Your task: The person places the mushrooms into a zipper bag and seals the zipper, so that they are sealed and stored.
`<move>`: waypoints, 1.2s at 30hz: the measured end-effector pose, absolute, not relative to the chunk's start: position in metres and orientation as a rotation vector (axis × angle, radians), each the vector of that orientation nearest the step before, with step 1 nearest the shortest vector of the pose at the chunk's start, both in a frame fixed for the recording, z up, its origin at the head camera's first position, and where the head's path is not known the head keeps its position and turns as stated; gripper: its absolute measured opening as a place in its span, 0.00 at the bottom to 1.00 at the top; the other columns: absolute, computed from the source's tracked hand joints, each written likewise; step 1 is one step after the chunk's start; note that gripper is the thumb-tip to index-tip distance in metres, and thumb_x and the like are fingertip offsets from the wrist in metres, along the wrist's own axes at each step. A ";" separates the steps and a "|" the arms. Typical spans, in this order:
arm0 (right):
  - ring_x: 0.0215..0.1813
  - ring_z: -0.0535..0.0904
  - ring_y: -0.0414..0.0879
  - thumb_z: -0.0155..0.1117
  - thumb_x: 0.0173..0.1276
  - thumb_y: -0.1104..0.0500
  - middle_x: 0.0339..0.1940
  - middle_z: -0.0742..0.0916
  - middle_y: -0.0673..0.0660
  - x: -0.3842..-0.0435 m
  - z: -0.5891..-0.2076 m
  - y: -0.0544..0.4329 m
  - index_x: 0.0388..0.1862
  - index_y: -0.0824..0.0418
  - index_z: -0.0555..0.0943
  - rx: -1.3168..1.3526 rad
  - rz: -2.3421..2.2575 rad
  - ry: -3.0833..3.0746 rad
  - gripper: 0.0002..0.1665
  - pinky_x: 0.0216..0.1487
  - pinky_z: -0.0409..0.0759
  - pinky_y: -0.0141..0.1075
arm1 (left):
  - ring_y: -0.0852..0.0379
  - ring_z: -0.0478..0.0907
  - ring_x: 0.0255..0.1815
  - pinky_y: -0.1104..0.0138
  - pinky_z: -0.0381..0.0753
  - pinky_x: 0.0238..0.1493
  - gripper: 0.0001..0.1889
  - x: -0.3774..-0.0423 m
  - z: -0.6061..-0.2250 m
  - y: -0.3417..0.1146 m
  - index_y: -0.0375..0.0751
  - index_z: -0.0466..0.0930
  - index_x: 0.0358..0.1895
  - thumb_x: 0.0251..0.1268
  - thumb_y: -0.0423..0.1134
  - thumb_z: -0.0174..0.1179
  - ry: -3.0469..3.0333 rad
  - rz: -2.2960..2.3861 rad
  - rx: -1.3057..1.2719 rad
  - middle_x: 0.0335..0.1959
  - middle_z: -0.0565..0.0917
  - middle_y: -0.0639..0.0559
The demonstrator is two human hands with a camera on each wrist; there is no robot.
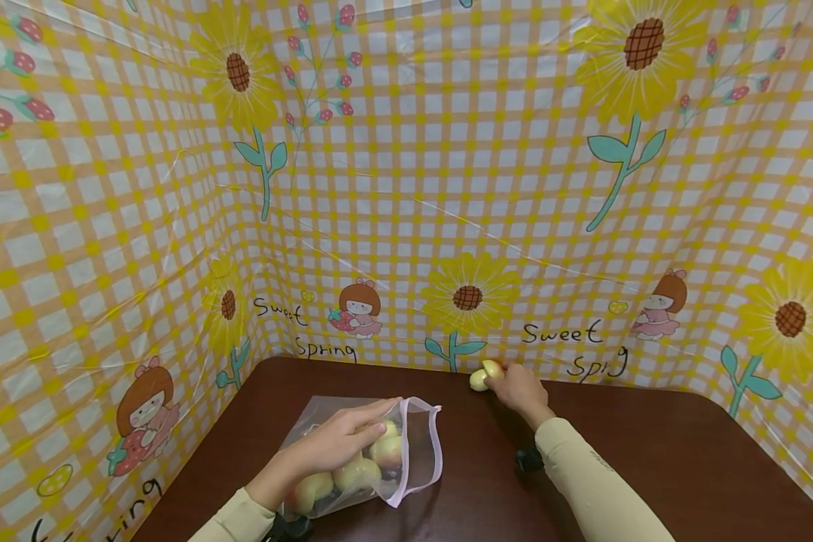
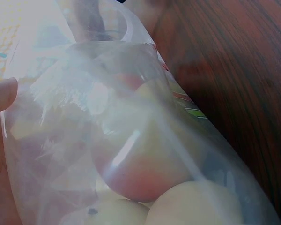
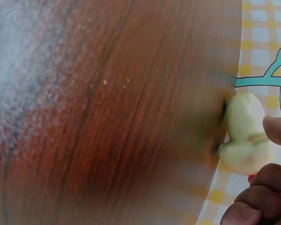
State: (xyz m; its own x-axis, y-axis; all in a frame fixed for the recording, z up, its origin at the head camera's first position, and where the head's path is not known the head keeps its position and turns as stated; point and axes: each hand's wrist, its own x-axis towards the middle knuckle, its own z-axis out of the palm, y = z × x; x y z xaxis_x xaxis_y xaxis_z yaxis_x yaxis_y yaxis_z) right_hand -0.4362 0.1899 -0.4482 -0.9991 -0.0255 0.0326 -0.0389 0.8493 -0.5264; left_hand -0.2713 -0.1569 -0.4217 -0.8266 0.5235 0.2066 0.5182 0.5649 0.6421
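A see-through bag (image 1: pixel 332 406) with a lilac-edged mouth lies on the table, several yellow fruits with a red blush (image 1: pixel 357 474) inside it. My left hand (image 1: pixel 335 440) rests across the top of the bag, fingers stretched out toward its mouth. In the left wrist view, a blushed fruit (image 2: pixel 140 164) shows through the film. At the table's back edge my right hand (image 1: pixel 518 390) grips a pale yellow-green fruit (image 3: pixel 246 154) between thumb and curled fingers. Against it sits a second pale rounded piece (image 3: pixel 245 115); whether the two are joined I cannot tell.
The dark wooden table (image 1: pixel 616 452) ends at a yellow checked cloth wall (image 1: pixel 406 188) behind and to both sides. The bag's lilac mouth (image 1: pixel 437 452) stands gaping toward the right. A black strap device (image 1: pixel 530 460) hangs under the right wrist.
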 end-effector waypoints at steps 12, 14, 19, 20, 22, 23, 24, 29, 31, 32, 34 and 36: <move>0.39 0.80 0.55 0.62 0.70 0.42 0.51 0.85 0.67 -0.442 -0.454 0.193 0.66 0.66 0.75 0.079 0.823 -2.996 0.36 0.31 0.75 0.46 | 0.55 0.60 0.78 0.49 0.63 0.76 0.26 -0.272 -0.422 -0.158 0.61 0.58 0.79 0.83 0.47 0.45 2.765 1.147 0.939 0.78 0.63 0.62; 0.37 0.80 0.54 0.62 0.70 0.42 0.50 0.85 0.67 -0.442 -0.454 0.193 0.66 0.66 0.75 0.076 0.825 -2.998 0.36 0.31 0.75 0.45 | 0.55 0.60 0.78 0.49 0.62 0.76 0.26 -0.271 -0.422 -0.158 0.61 0.58 0.79 0.83 0.47 0.45 2.758 1.152 0.938 0.78 0.63 0.62; 0.37 0.79 0.54 0.62 0.71 0.42 0.51 0.85 0.67 -0.442 -0.453 0.193 0.67 0.67 0.74 0.080 0.825 -3.001 0.36 0.31 0.74 0.45 | 0.56 0.60 0.78 0.50 0.62 0.76 0.26 -0.271 -0.422 -0.158 0.61 0.57 0.79 0.83 0.48 0.44 2.755 1.155 0.930 0.78 0.62 0.64; 0.37 0.79 0.54 0.62 0.71 0.43 0.51 0.85 0.67 -0.442 -0.453 0.193 0.67 0.67 0.74 0.082 0.825 -3.000 0.36 0.31 0.74 0.45 | 0.55 0.60 0.78 0.50 0.62 0.76 0.26 -0.271 -0.422 -0.158 0.61 0.57 0.79 0.83 0.47 0.44 2.753 1.157 0.932 0.78 0.62 0.63; 0.37 0.78 0.55 0.61 0.71 0.43 0.51 0.84 0.67 -0.441 -0.452 0.193 0.67 0.67 0.74 0.082 0.824 -2.999 0.35 0.31 0.74 0.45 | 0.55 0.60 0.78 0.50 0.62 0.76 0.26 -0.271 -0.422 -0.159 0.62 0.57 0.79 0.83 0.47 0.44 2.753 1.157 0.934 0.78 0.62 0.62; 0.37 0.78 0.55 0.61 0.71 0.44 0.51 0.85 0.67 -0.440 -0.452 0.193 0.67 0.66 0.74 0.080 0.824 -2.999 0.35 0.31 0.74 0.45 | 0.55 0.60 0.78 0.50 0.63 0.76 0.26 -0.271 -0.423 -0.159 0.62 0.57 0.79 0.83 0.47 0.44 2.752 1.157 0.935 0.78 0.62 0.62; 0.36 0.78 0.55 0.61 0.72 0.44 0.51 0.85 0.67 -0.440 -0.452 0.193 0.67 0.66 0.74 0.078 0.823 -2.999 0.34 0.31 0.74 0.45 | 0.55 0.60 0.78 0.50 0.63 0.76 0.26 -0.272 -0.423 -0.159 0.62 0.57 0.79 0.83 0.47 0.44 2.752 1.158 0.937 0.78 0.62 0.61; 0.35 0.77 0.54 0.59 0.72 0.46 0.48 0.85 0.65 -0.439 -0.451 0.192 0.67 0.66 0.74 0.079 0.808 -2.993 0.32 0.30 0.74 0.45 | 0.55 0.60 0.78 0.49 0.63 0.76 0.26 -0.272 -0.423 -0.159 0.63 0.57 0.79 0.83 0.48 0.45 2.751 1.159 0.938 0.79 0.62 0.61; 0.34 0.77 0.54 0.58 0.73 0.47 0.45 0.85 0.65 -0.439 -0.451 0.193 0.65 0.67 0.75 0.085 0.805 -2.991 0.31 0.29 0.73 0.44 | 0.55 0.60 0.78 0.50 0.63 0.76 0.26 -0.272 -0.424 -0.160 0.63 0.57 0.79 0.83 0.47 0.45 2.752 1.159 0.936 0.78 0.63 0.62; 0.33 0.77 0.54 0.58 0.73 0.47 0.44 0.85 0.64 -0.439 -0.451 0.193 0.64 0.67 0.75 0.086 0.806 -2.991 0.31 0.29 0.73 0.44 | 0.56 0.60 0.78 0.50 0.63 0.76 0.26 -0.272 -0.424 -0.160 0.63 0.57 0.79 0.83 0.47 0.45 2.752 1.160 0.936 0.78 0.63 0.62; 0.32 0.77 0.53 0.58 0.73 0.47 0.42 0.85 0.63 -0.439 -0.451 0.193 0.63 0.67 0.76 0.086 0.810 -2.991 0.30 0.28 0.73 0.44 | 0.56 0.61 0.78 0.50 0.63 0.76 0.26 -0.272 -0.423 -0.160 0.63 0.57 0.79 0.83 0.47 0.45 2.754 1.160 0.935 0.78 0.63 0.64; 0.31 0.77 0.53 0.57 0.73 0.46 0.39 0.85 0.62 -0.439 -0.452 0.193 0.62 0.66 0.77 0.083 0.814 -2.994 0.29 0.27 0.72 0.43 | 0.56 0.61 0.78 0.51 0.63 0.76 0.26 -0.271 -0.423 -0.160 0.63 0.57 0.79 0.83 0.47 0.45 2.755 1.162 0.933 0.78 0.63 0.64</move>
